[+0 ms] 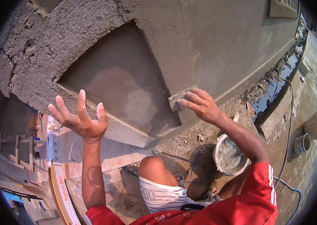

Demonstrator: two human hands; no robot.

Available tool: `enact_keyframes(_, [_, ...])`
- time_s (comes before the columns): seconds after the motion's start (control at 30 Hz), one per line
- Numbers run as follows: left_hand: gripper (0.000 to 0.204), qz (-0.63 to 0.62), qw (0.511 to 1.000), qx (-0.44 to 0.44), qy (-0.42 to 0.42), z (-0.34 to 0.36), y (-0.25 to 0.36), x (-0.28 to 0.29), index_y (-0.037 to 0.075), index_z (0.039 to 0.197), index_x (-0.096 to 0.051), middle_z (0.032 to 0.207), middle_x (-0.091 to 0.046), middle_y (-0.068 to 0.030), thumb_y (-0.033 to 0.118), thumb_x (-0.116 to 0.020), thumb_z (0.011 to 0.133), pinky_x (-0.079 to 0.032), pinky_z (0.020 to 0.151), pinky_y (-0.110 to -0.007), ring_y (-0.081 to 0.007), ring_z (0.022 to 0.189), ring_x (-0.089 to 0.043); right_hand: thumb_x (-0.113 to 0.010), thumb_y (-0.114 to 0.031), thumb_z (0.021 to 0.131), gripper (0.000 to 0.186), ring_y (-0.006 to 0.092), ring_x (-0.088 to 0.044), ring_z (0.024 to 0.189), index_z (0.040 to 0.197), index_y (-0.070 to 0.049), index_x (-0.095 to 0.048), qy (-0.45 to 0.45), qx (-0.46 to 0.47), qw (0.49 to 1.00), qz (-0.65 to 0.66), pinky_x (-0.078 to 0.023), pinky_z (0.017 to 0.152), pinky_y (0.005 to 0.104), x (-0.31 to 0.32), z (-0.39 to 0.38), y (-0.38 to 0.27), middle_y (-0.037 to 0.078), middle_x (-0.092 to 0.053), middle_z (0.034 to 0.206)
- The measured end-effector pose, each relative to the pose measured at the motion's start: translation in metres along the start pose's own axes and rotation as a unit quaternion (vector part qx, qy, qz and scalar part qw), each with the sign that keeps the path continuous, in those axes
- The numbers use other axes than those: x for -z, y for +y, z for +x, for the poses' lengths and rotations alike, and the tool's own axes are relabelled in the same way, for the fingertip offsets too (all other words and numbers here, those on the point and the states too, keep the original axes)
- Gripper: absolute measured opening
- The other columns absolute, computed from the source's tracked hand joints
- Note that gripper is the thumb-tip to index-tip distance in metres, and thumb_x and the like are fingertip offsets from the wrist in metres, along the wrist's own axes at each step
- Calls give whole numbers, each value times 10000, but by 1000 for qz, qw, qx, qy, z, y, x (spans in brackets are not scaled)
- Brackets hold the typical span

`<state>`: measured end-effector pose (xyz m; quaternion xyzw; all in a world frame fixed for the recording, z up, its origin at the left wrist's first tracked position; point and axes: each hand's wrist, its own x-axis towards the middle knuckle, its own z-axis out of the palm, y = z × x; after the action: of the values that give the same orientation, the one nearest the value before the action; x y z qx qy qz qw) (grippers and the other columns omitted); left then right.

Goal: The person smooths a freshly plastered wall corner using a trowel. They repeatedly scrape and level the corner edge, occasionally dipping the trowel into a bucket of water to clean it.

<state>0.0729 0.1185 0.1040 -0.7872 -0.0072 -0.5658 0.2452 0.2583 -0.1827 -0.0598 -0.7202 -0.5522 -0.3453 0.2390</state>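
In the head view my left hand (85, 120) is raised with its fingers spread, holding nothing, near the lower sill of a recessed triangular panel (109, 60) in the cement-rendered wall (218, 45). My right hand (203, 107) grips a small flat plastering float (177, 93), crusted with cement, against the render at the panel's right edge. Rough grey render surrounds the recess on the upper left, while the wall to the right looks smoother. Below my right arm stands a bucket (220, 159) of wet grey mix with a tool handle sticking out.
A trench of dark water (271, 92) follows the wall at right. A hose (290, 123) crosses the paving near two containers (316, 125), (301, 143). A wooden frame (17, 150) and long boxed panels (62, 187) lie at left. My bent knee (151, 168) is near the wall's corner.
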Motion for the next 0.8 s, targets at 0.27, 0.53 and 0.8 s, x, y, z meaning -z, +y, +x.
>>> enact_keyframes(0.27, [503, 14, 1000, -15, 6, 0, -1, -3, 112, 1238, -601, 1473, -265, -235, 376, -626, 810, -183, 1101, -609, -491, 1393, -141, -631, -16, 771, 431, 240, -539, 1022, 1180, -149, -600, -38, -35, 994, 93, -472, 828, 366, 24, 0, -12, 36, -573, 1052])
enact_keyframes(0.53, [514, 13, 1000, -20, 19, -1, 1, -5, 117, 1261, -588, 1471, -281, -223, 397, -604, 830, -195, 1098, -610, -480, 1395, -157, -638, -11, 816, 386, 269, -558, 1017, 1176, -148, -609, 148, 13, 989, -25, -502, 823, 366, 115, 136, 30, 52, -603, 1056])
enact_keyframes(0.8, [507, 14, 999, -24, 17, 2, -3, 0, 106, 1252, -591, 1471, -278, -219, 380, -608, 826, -186, 1104, -608, -474, 1404, -129, -619, -12, 748, 518, 265, -517, 1071, 1219, -211, -541, -7, -29, 1000, 5, -477, 833, 394, -40, -49, -5, 60, -528, 1145])
